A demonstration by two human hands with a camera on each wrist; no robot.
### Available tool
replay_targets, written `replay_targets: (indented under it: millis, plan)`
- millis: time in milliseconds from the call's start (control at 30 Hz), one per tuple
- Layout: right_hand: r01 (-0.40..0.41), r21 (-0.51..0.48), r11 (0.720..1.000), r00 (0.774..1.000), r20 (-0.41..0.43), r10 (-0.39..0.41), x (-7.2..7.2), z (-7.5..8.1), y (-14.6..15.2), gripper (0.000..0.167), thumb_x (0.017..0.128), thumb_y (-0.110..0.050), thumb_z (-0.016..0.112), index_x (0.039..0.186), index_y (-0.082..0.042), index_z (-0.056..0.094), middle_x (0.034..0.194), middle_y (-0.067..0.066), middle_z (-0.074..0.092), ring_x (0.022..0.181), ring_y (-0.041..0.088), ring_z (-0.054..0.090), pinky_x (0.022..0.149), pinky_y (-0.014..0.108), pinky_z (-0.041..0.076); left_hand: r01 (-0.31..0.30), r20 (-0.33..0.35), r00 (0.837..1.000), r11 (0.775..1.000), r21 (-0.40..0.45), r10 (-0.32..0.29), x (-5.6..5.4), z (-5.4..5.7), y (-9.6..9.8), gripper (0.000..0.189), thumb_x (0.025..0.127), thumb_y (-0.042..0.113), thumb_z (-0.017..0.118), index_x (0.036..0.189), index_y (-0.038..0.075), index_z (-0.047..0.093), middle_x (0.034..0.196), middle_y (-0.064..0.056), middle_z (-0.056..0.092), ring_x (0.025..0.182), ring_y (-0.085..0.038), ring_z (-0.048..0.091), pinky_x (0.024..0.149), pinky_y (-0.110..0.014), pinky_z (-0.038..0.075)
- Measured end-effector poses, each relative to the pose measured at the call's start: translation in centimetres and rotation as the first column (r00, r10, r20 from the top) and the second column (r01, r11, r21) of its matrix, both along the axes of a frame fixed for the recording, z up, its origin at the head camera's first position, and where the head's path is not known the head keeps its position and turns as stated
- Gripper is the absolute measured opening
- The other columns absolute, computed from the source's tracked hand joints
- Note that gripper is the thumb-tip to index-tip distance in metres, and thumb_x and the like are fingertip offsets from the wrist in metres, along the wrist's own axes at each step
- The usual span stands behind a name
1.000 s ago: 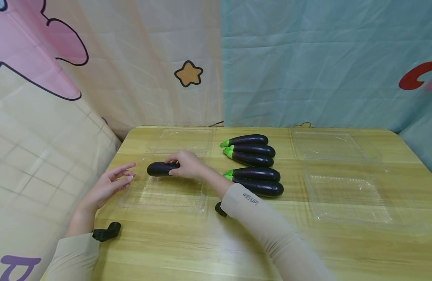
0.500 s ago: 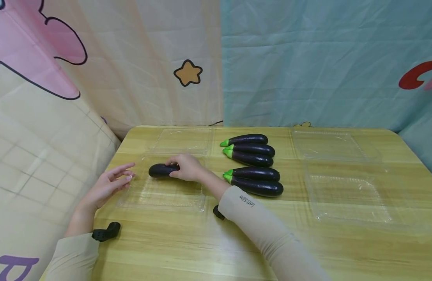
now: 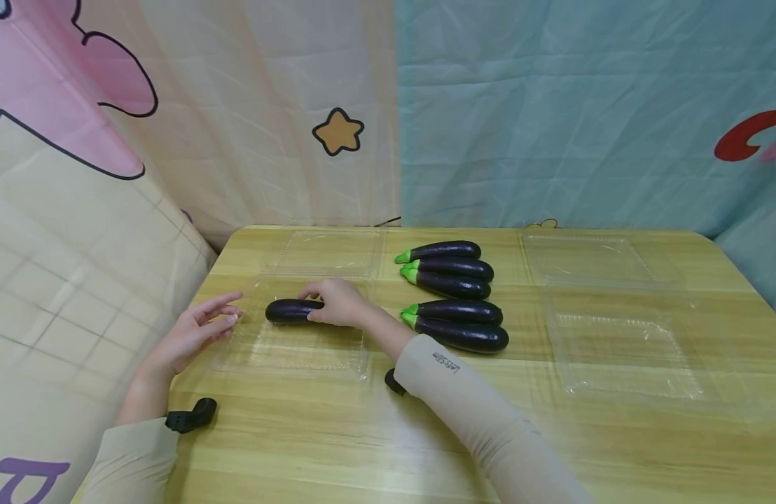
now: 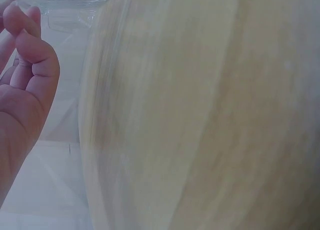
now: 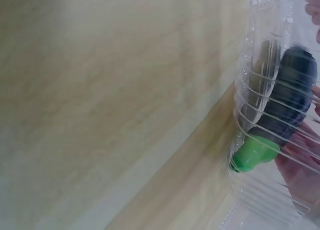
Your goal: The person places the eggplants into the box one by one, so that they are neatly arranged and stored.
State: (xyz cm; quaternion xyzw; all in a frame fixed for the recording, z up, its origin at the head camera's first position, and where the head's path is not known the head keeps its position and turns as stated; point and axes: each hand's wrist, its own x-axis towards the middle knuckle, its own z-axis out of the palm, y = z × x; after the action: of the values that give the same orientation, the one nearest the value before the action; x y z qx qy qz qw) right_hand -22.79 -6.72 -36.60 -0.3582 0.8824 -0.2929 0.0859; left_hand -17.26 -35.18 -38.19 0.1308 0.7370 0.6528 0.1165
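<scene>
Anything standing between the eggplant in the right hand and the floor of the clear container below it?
Nothing visible: the right hand holds the eggplant over the open clear container, and the left hand is off to its left.

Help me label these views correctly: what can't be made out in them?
Head: one end of the held eggplant, hidden behind the right hand.
Left wrist: the rest of the left hand, cut off by the left edge.
Right wrist: the right hand, partly cut off by the right edge and blurred behind the clear container.
</scene>
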Motion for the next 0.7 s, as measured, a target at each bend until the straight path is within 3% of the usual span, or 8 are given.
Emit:
replay_targets:
  millis: [467, 700]
  plan:
    - [-0.033, -0.096, 0.995, 0.999, 0.029, 0.036, 0.6, 0.7, 1.9, 0.039, 0.086, -0.018, 0.068, 0.124, -0.01, 0.06, 0.119, 0.004, 0.063, 0.104, 0.019, 0.059, 0.085, 0.024, 0.045, -0.003, 0.002, 1.0, 1.0, -0.002, 0.003, 0.0, -0.2, -0.1, 0.041, 0.096, 0.002, 0.049, 0.136, 0.011, 0.048, 0.105, -0.002, 0.059, 0.082, -0.007, 0.057, 0.069, -0.018, 0.048]
    - [-0.035, -0.182, 0.983, 0.997, 0.055, 0.046, 1.6, 1.4, 3.4, 0.04, 0.087, -0.017, 0.068, 0.125, -0.007, 0.059, 0.121, 0.006, 0.061, 0.106, 0.022, 0.057, 0.089, 0.032, 0.046, 0.003, 0.001, 1.0, 1.0, 0.006, -0.003, 0.0, -0.2, -0.2, 0.041, 0.096, 0.002, 0.048, 0.136, 0.012, 0.048, 0.105, -0.001, 0.058, 0.084, -0.007, 0.057, 0.07, -0.018, 0.048]
